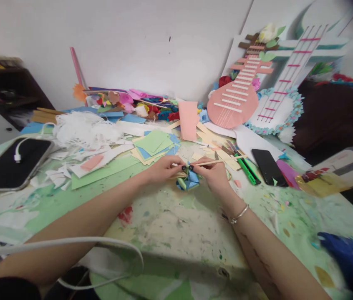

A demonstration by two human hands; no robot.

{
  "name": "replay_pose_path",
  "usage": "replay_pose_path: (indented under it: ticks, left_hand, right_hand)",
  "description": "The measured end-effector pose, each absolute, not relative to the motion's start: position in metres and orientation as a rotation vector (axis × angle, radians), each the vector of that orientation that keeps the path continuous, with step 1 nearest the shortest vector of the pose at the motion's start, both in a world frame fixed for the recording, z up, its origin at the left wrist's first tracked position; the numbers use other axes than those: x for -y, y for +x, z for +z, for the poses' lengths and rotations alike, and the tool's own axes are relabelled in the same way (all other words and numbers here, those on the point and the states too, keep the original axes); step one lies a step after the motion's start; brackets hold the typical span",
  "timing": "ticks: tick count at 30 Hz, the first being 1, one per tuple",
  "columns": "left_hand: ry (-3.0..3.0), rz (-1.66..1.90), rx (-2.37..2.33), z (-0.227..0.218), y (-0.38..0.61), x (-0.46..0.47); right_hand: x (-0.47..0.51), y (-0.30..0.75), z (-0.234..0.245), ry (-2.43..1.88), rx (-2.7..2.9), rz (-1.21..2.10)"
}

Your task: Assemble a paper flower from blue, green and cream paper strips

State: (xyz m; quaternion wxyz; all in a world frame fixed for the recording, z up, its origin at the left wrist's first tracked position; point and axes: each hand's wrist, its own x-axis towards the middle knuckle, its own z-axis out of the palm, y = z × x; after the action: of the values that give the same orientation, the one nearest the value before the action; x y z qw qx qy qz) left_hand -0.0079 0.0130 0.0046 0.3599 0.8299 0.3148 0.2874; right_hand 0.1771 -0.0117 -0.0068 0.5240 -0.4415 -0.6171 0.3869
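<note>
A small folded paper piece in blue and green (191, 180), perhaps a flower, is held just above the front middle of the table. My left hand (165, 168) pinches its upper left side between dark-nailed thumb and fingers. From the right, my right hand (216, 177) closes on the top of the same piece, thumb almost meeting the left thumb. A thin pale stick (226, 161) also lies across the right hand's fingers, pointing right. The fingertips hide part of the paper's upper edge.
Behind the hands lie green and blue paper sheets (153, 143) and a heap of white shredded paper (84, 127). A green cutter (248, 170) and a black phone (268, 166) are at right; a tablet (12, 162) is at left. Paper lutes (234, 104) lean against the wall. A white cable (101, 239) crosses my left forearm.
</note>
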Motion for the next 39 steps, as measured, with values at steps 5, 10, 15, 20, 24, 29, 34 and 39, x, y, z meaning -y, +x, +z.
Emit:
replay_pose_path:
  ticks: [5, 10, 15, 20, 24, 29, 34, 39]
  left_hand:
    - [2.209, 0.793, -0.783, 0.003, -0.009, -0.014]
    - [2.217, 0.874, -0.704, 0.002, -0.009, -0.013]
    - [2.158, 0.905, -0.696, 0.003, -0.007, -0.008]
    - [2.128, 0.934, -0.676, 0.005, -0.005, -0.003]
    - [2.179, 0.973, -0.671, 0.006, -0.004, -0.003]
    - [2.322, 1.011, -0.686, 0.004, -0.004, -0.005]
    - [2.469, 1.064, -0.707, 0.002, -0.002, -0.004]
    - [2.478, 1.090, -0.698, 0.000, -0.001, -0.004]
  right_hand:
    - [0.014, 0.176, -0.006, -1.019, 1.498, 0.916]
    - [0.014, 0.177, -0.006, -0.988, 1.475, 0.943]
    - [0.014, 0.178, -0.004, -0.936, 1.477, 0.990]
    - [0.015, 0.179, -0.002, -0.931, 1.454, 1.034]
    - [0.013, 0.180, -0.003, -0.954, 1.420, 1.106]
    - [0.010, 0.180, -0.009, -1.008, 1.341, 1.181]
    - [0.009, 0.178, -0.011, -0.965, 1.282, 1.225]
    - [0.008, 0.178, -0.013, -0.966, 1.267, 1.223]
